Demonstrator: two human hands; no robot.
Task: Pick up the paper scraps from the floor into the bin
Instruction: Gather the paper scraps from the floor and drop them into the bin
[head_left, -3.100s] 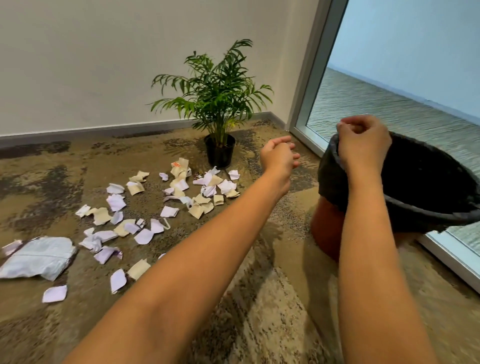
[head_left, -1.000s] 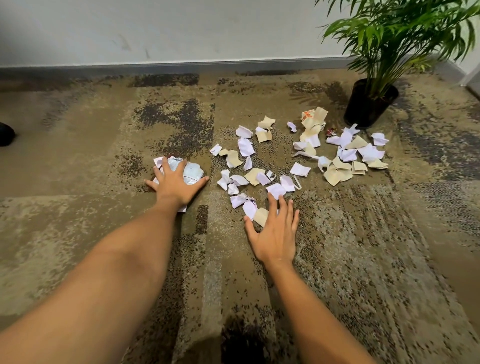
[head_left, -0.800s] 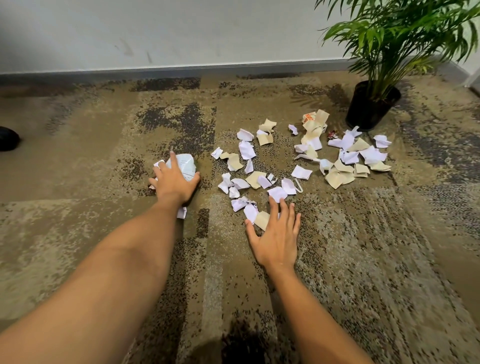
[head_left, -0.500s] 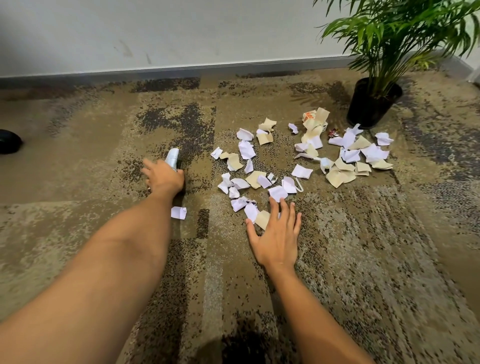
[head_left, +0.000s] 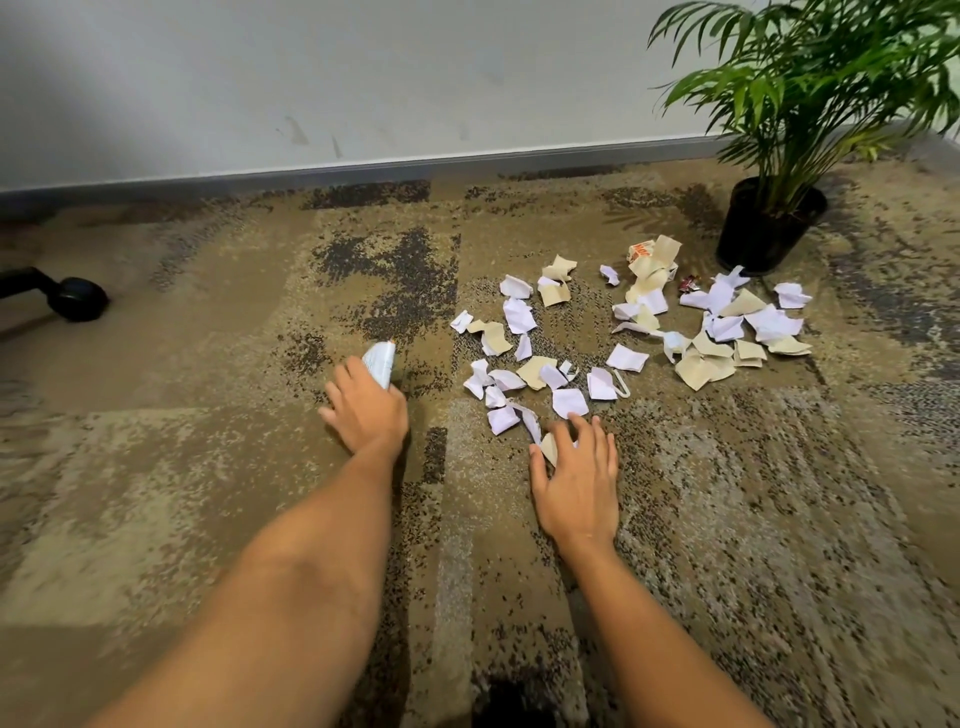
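Observation:
Several white and tan paper scraps (head_left: 623, 332) lie scattered on the patterned carpet, from the middle toward the plant. My left hand (head_left: 366, 410) grips a crumpled white paper sheet (head_left: 380, 361), which sticks out past the fingers, low over the carpet to the left of the pile. My right hand (head_left: 576, 467) lies flat with its fingers spread at the near edge of the pile. It rests on a tan scrap (head_left: 548, 448), and its fingertips touch a white scrap (head_left: 570, 402). The bin is out of view.
A potted palm in a black pot (head_left: 769, 234) stands at the back right, just behind the scraps. A black chair caster (head_left: 78, 299) sits at the far left. A grey skirting board (head_left: 363, 171) runs along the wall behind.
My left hand has bunched the large white sheet into its grip and drawn it nearer, covering the small white scrap that lay by the wrist. My right hand has hardly moved.

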